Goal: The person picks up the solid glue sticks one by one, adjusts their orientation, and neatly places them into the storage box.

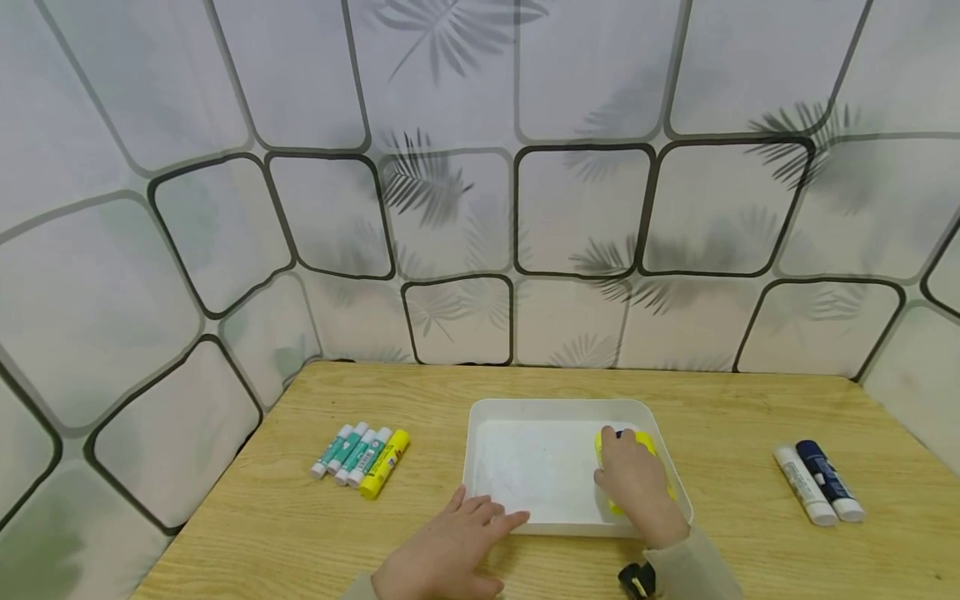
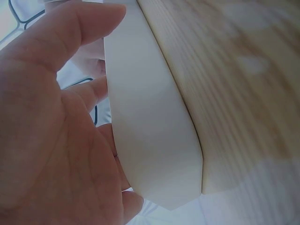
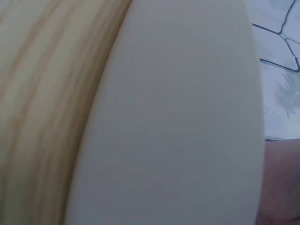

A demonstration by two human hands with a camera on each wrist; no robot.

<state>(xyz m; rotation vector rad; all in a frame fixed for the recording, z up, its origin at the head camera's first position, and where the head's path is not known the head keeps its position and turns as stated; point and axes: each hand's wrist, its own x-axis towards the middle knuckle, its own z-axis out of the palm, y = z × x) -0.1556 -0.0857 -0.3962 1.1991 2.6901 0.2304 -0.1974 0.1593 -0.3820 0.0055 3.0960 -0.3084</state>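
Observation:
A white rectangular tray (image 1: 540, 528) lies on the table. My left hand (image 1: 461, 546) is at its near left corner with fingers spread; the fingertips are over the rim and the thumb is apart from it. In the left wrist view the tray's wall (image 2: 150, 117) hides some fingertips of the left hand (image 2: 51, 117). My right hand (image 1: 636, 479) reaches into the tray's right side, over something yellow (image 1: 645, 439) whose shape is mostly covered. A dark blue bit shows by the fingertips. The right wrist view shows mainly the tray wall (image 3: 173, 112); what the fingers hold is hidden.
To the left lie several small green-and-white glue sticks (image 1: 362, 454) beside a yellow glue stick (image 1: 385, 465). On the right are a white glue stick (image 1: 805, 485) and a dark blue one (image 1: 828, 481). A small black object (image 1: 637, 579) sits by the right sleeve. A patterned curtain (image 1: 570, 208) hangs behind.

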